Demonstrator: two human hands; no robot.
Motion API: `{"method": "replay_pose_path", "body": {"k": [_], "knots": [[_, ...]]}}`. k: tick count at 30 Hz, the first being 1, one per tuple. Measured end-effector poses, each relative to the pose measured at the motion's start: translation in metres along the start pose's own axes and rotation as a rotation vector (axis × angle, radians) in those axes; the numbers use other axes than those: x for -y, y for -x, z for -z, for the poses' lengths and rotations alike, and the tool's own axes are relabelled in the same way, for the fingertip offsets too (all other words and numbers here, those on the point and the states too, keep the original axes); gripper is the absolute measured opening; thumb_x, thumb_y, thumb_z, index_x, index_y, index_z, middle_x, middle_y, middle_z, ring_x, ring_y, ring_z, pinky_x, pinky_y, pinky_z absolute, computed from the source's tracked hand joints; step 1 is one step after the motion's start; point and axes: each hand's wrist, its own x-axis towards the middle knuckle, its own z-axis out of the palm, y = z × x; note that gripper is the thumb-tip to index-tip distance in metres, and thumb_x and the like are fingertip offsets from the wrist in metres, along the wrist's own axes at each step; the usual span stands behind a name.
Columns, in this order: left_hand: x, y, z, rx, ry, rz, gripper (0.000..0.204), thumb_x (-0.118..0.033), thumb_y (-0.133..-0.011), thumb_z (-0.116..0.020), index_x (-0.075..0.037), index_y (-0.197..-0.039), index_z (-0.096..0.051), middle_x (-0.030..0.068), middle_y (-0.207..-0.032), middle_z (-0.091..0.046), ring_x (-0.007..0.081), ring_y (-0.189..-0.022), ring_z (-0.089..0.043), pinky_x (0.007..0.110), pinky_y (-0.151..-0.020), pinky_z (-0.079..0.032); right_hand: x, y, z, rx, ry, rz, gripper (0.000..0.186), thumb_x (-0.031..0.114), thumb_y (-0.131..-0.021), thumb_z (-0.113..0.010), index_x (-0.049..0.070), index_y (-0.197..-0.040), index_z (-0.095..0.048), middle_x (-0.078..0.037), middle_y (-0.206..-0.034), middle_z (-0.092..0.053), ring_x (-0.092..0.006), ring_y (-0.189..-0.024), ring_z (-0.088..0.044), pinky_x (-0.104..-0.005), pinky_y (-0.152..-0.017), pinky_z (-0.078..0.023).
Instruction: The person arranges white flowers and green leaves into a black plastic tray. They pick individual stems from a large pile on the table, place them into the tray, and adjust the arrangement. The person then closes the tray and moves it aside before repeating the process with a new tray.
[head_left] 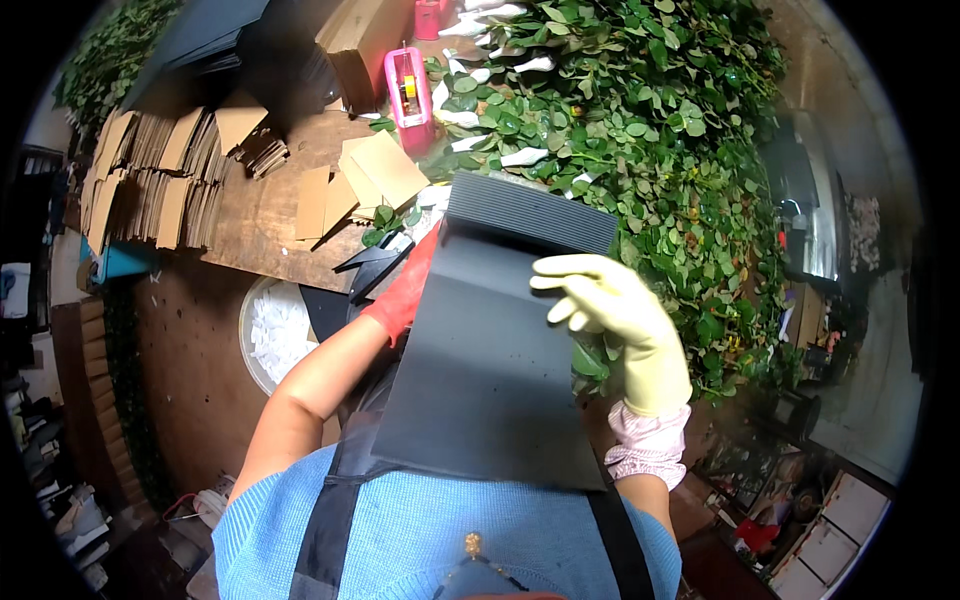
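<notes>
A black sheet (490,350) stands before my chest, with a ribbed black strip (530,215) along its top. My left hand (405,295), in a red glove, is at the sheet's left edge; its fingers are hidden behind it. My right hand (610,305), in a pale yellow glove with a pink cuff, is in front of the sheet's right side. Its fingers stretch left and are apart, with nothing in them. Beside the red glove lies a black object with pointed parts (375,268), of a kind I cannot make out.
Leafy stems (660,160) with white-wrapped heads (525,157) pile up at the right. A pink tape dispenser (410,90) stands at the back of the wooden table (255,215). Brown cardboard pieces (385,170) and cardboard stacks (150,180) lie left. A white-filled tub (280,330) is below the table edge.
</notes>
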Motion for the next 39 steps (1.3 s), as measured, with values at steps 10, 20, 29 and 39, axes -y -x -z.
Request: {"method": "replay_pose_path", "body": {"k": [10, 20, 29, 39], "knots": [[-0.074, 0.002, 0.013, 0.360, -1.263, -0.110, 0.026, -0.034, -0.098, -0.069, -0.013, -0.110, -0.078, 0.0144, -0.095, -0.076, 0.0362, -0.090, -0.072, 0.047, -0.080, -0.058, -0.031, -0.042, -0.069, 0.009, 1.342, -0.191, 0.054, 0.041, -0.105, -0.061, 0.017, -0.152, -0.049, -0.011, -0.108, -0.075, -0.0315, -0.094, -0.075, -0.0480, -0.080, -0.060], [0.010, -0.030, -0.001, 0.570, -1.405, -0.657, 0.101, -0.068, -0.091, -0.057, -0.007, -0.166, -0.028, 0.0225, -0.173, -0.023, 0.0391, -0.159, -0.025, 0.055, -0.129, -0.017, 0.033, 0.013, -0.070, 0.200, 0.946, 0.186, 0.064, 0.044, -0.092, -0.076, 0.006, -0.141, -0.063, -0.018, -0.128, -0.072, -0.0377, -0.117, -0.069, -0.0422, -0.098, -0.057], [0.038, -0.037, -0.002, 0.519, -1.338, -0.713, 0.093, -0.051, -0.091, -0.058, -0.010, -0.168, -0.025, 0.0203, -0.174, -0.022, 0.0372, -0.159, -0.027, 0.055, -0.129, -0.018, 0.035, -0.037, -0.112, 0.389, 1.370, 0.118, 0.043, 0.034, -0.097, -0.067, 0.014, -0.135, -0.065, -0.021, -0.105, -0.075, -0.0405, -0.098, -0.073, -0.0495, -0.086, -0.058], [0.072, -0.048, -0.015, 0.405, -1.067, -0.727, 0.097, -0.066, -0.080, -0.072, -0.006, -0.153, -0.050, 0.0205, -0.151, -0.056, 0.0429, -0.136, -0.055, 0.048, -0.118, -0.042, 0.086, -0.292, -0.149, -0.082, 1.587, -0.198, 0.101, 0.058, -0.090, -0.073, 0.004, -0.164, -0.029, -0.025, -0.140, -0.063, -0.0386, -0.127, -0.065, -0.0466, -0.106, -0.053]]}}
